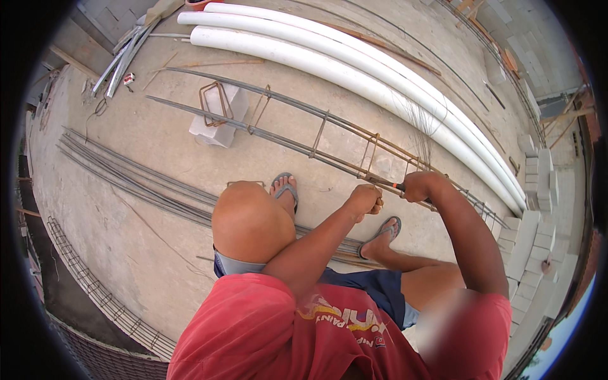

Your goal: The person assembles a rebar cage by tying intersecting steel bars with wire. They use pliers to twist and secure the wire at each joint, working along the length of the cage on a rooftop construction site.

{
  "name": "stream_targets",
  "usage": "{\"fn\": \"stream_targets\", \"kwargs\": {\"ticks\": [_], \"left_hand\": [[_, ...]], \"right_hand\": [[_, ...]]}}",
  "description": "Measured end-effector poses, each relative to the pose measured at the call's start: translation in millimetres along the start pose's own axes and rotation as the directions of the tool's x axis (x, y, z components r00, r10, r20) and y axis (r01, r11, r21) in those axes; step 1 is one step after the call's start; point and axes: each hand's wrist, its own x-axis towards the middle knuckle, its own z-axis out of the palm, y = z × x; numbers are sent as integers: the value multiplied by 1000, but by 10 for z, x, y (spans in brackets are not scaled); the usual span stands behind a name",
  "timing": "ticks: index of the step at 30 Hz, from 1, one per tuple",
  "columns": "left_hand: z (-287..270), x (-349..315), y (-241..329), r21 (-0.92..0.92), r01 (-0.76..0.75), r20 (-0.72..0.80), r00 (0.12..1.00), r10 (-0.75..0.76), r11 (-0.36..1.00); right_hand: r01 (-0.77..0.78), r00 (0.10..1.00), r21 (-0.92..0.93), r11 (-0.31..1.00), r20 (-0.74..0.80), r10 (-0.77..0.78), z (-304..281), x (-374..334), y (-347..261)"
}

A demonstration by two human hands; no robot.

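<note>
A long reinforcing-bar cage (294, 149) lies across in front of me, its grey bars running through rusty square stirrups (372, 152). My right hand (423, 187) is closed round the dark, orange-marked handle of a hand tool (398, 187) that looks like pliers. The tool's far end reaches the near bar beside a stirrup. My left hand (365, 201) is curled into a fist just below that same spot; what its fingers hold, if anything, is hidden. Loose stirrups (214, 101) lean on a pale block (221, 126) under the cage's left end.
White pipes (304, 57) lie beyond the cage, with a bundle of thin wires (419, 120) near them. Loose bars (126, 168) run along the floor by my feet. Another cage (107, 304) rests at the lower left. Pale blocks (529, 247) are stacked at the right.
</note>
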Motion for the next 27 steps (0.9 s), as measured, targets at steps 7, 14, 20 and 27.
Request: {"fn": "stream_targets", "kwargs": {"ticks": [7,14,20,27], "left_hand": [[-56,5,1,63,-2,14,1000,1,998],[-101,43,-9,112,9,28,1000,-12,994],[-246,61,298,730,-65,75,997,15,680],[-401,203,864,996,1,-49,834,550,86]], "right_hand": [[-151,982,302,941,155,108,-163,-124,-2],[-148,970,440,885,238,45,-102,33,125],[-30,984,690,724,149,-100,218,-96,-25],[92,975,951,297,-147,167,1080,-165,-877]]}}
